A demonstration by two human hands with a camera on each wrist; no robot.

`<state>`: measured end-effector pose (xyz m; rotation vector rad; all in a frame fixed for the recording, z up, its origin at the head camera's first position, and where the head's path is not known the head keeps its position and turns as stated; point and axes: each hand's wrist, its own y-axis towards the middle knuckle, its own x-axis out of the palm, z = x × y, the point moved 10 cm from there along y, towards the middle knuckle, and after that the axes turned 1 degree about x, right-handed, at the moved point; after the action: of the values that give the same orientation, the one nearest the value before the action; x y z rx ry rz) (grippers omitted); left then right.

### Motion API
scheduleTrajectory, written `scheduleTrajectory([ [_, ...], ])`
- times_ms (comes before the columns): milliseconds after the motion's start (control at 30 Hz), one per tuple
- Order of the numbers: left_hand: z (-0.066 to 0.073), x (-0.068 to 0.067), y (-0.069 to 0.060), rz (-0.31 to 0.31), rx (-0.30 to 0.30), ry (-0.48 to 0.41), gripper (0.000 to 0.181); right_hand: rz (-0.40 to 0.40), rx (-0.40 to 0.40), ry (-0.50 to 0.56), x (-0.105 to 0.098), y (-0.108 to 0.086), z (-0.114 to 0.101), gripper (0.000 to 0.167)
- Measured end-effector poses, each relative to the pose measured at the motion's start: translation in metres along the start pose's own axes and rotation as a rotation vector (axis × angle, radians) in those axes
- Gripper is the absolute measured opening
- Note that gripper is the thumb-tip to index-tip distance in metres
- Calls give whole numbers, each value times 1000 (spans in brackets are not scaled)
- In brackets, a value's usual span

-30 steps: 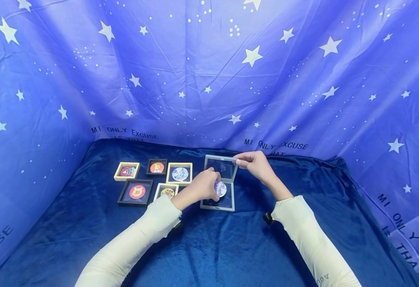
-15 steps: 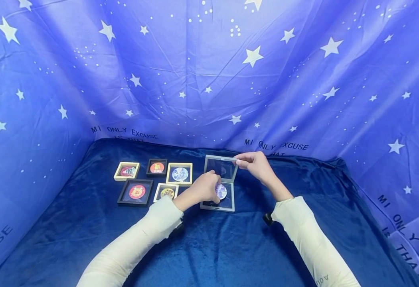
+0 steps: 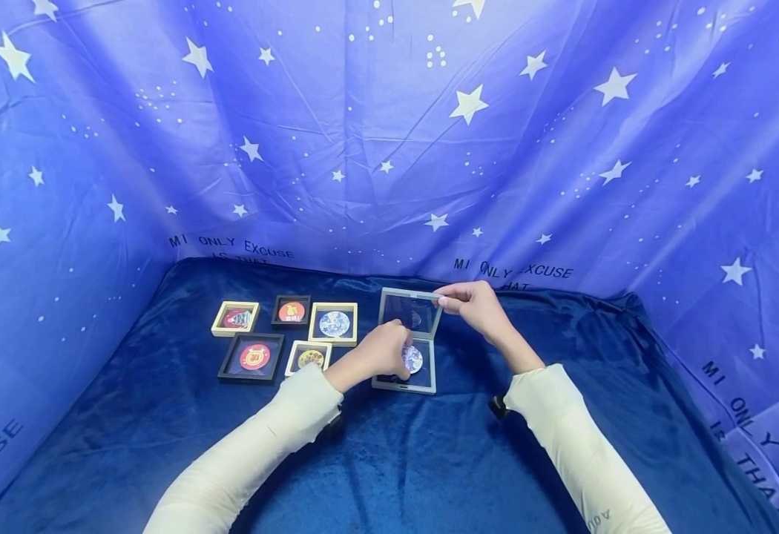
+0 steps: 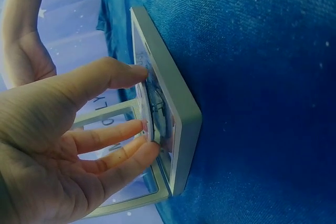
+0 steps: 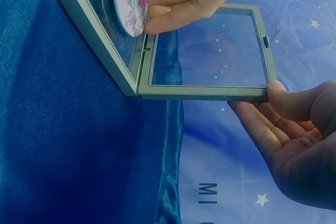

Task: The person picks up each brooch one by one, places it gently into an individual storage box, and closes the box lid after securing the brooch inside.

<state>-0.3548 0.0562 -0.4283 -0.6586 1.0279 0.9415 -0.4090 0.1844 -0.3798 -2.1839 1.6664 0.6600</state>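
Observation:
A grey display frame stands opened on the cloth, its lower half (image 3: 423, 389) lying flat and its lid (image 3: 438, 320) raised behind. Both halves have clear film panes. My left hand (image 3: 383, 352) pinches a round pin badge (image 3: 414, 360) with a purple-and-white printed face, just over the lower half's film. In the left wrist view the badge's pin back (image 4: 158, 100) faces the film; whether they touch is hard to tell. At the lid's upper right corner, my right hand (image 3: 475, 308) holds the rim between thumb and fingers, as the right wrist view also shows.
Left of the opened frame lie several smaller frames with round badges inside: black ones (image 3: 229, 371) and cream ones (image 3: 353, 315). Dark blue velvet cloth (image 3: 389, 460) covers the table. A star-printed blue curtain (image 3: 363, 148) hangs close behind and at both sides.
My left hand has shifted slightly right and down with the badge over the lower half. The right hand and the lid have stayed in place.

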Motion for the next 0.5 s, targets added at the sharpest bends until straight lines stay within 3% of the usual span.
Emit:
scheduleTrajectory([
  [500, -1, 5, 2, -24, -11, 21, 44, 10, -18, -4, 0, 1, 0, 25],
])
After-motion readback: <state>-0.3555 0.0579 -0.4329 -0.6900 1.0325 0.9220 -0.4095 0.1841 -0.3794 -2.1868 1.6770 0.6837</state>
